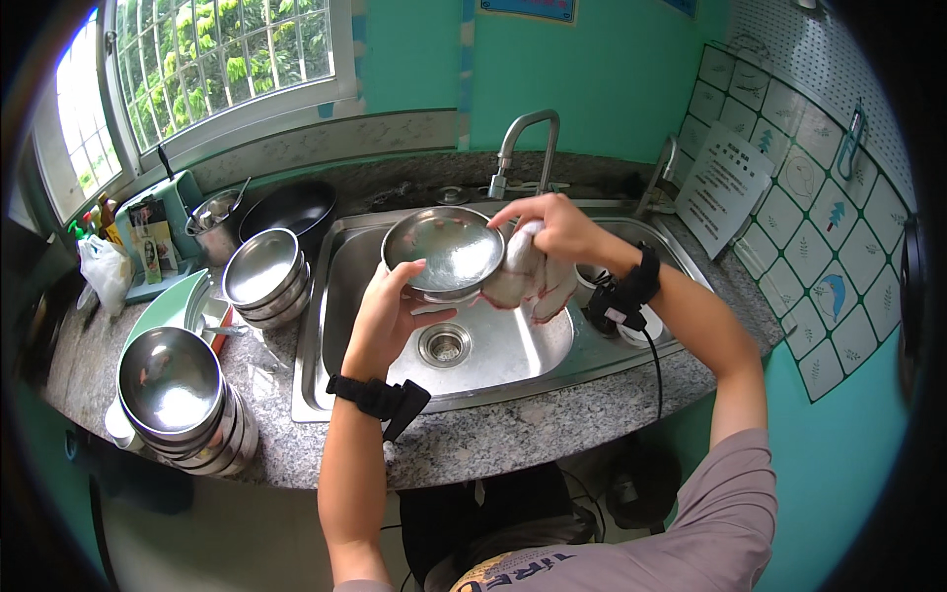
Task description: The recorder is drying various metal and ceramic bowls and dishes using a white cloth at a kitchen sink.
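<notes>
Over the left basin of the stainless steel sink (510, 348), my left hand (392, 311) grips a shiny metal bowl (444, 248) by its near left rim, thumb on the inside. The bowl is tilted, its inner face towards me. My right hand (551, 226) holds a bunched whitish cloth (521, 274) with reddish edges, which hangs down beside the bowl. One finger of that hand reaches to the bowl's right rim. Below them the drain strainer (445, 345) shows in the basin floor. A curved faucet (521, 144) stands behind; no stream of water is visible.
Stacked metal bowls (174, 388) stand at the counter's front left, and more bowls (265, 274) sit beside the sink. A black wok (288, 211), utensil holder (216, 222) and green plate (163, 311) are nearby. White dishes (640, 329) lie in the right basin.
</notes>
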Demonstrator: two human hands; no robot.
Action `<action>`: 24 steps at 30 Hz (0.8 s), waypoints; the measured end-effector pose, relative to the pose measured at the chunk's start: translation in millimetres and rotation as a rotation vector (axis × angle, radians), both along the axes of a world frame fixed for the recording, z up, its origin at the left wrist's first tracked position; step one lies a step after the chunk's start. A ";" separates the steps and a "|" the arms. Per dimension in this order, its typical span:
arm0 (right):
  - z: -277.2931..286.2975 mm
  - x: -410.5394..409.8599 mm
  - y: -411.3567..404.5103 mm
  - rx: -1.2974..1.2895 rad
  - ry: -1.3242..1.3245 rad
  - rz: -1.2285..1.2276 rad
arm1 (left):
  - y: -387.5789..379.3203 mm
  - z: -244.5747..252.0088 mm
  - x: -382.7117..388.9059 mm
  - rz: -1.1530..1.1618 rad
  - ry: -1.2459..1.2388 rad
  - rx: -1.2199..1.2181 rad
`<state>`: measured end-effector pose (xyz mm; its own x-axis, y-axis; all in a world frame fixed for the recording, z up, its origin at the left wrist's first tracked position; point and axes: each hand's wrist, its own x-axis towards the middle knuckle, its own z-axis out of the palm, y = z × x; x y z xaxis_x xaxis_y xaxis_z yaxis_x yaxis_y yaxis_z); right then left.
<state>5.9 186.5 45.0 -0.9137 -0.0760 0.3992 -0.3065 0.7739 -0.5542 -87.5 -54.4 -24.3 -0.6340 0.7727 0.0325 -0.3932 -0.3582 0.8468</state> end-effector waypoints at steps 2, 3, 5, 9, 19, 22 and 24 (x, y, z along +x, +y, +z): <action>1.3 -10.7 26.0 0.019 0.017 -0.181 | 3.7 1.6 2.7 0.071 0.046 -0.036; 5.5 -15.6 29.0 -0.044 0.036 -0.272 | 4.1 2.9 5.1 0.156 0.090 -0.073; 13.1 -18.4 37.6 -0.496 0.133 -0.271 | 7.3 6.3 6.7 0.202 0.109 -0.134; 31.7 -23.5 -24.7 -0.607 0.194 -0.189 | 8.2 0.3 5.5 0.258 0.159 -0.219; -44.5 -69.0 -81.1 0.087 -0.094 -0.075 | 21.5 -16.8 4.4 0.486 0.432 -0.289; -46.6 -67.2 -99.7 -0.400 0.050 -0.011 | 15.1 -6.8 9.9 0.496 0.410 -0.263; -48.8 -71.2 -97.5 -0.438 -0.096 0.176 | 13.4 -11.4 1.7 0.500 0.375 -0.207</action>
<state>-65.3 89.1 -3.9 -0.9364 -0.0765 0.3424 -0.3432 0.4019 -0.8489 -85.7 -41.0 -35.7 -0.8927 0.4020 0.2037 0.1138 -0.2362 0.9650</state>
